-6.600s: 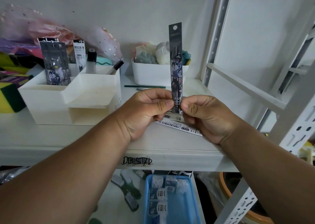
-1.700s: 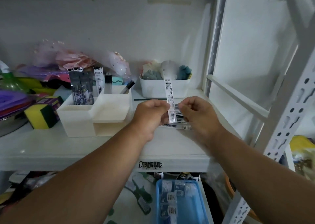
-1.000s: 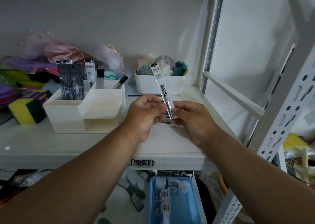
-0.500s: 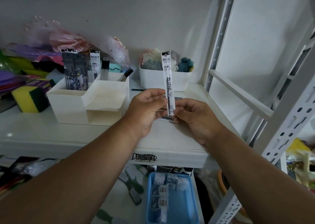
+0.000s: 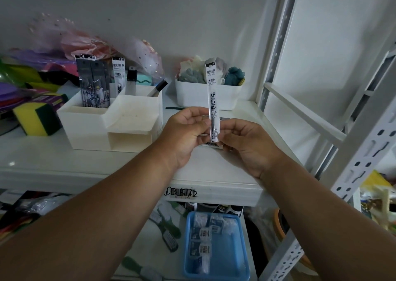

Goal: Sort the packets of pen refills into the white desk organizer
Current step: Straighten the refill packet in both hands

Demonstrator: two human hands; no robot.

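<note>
**White-label refill packet upright in both hands, not yet filed**

Shelf (image 5: 64, 163): white, carries everything below. Compared with half a second ago the view sits slightly lower and nearer; the layout on it is unchanged.

White desk organizer (image 5: 90, 126): far left of the hands, well apart from them. Its far-left compartment holds dark printed packets (image 5: 93, 83); the slot beside it holds one white-label packet (image 5: 118, 77), the same kind as the one in hand. Judged, that slot is where this one belongs. Contents match the frame 6.6 s ago, when a dark printed packet was in hand; by 1.7 s ago a white one had replaced it.

Left hand (image 5: 184, 133) and right hand (image 5: 246, 141): close together in front of the chest, both pinching the lower end of the held packet (image 5: 212, 101) from either side.

Held packet: a second ago it leaned left; now it stands nearly vertical, printed face toward the camera, top in front of the white bin (image 5: 192, 96) at the back. Judged: it has been turned and read, so sorting is decided and the carry left remains.

Remaining packets (image 5: 211, 144): a sliver shows on the shelf beneath the hands; count cannot be told.
</note>
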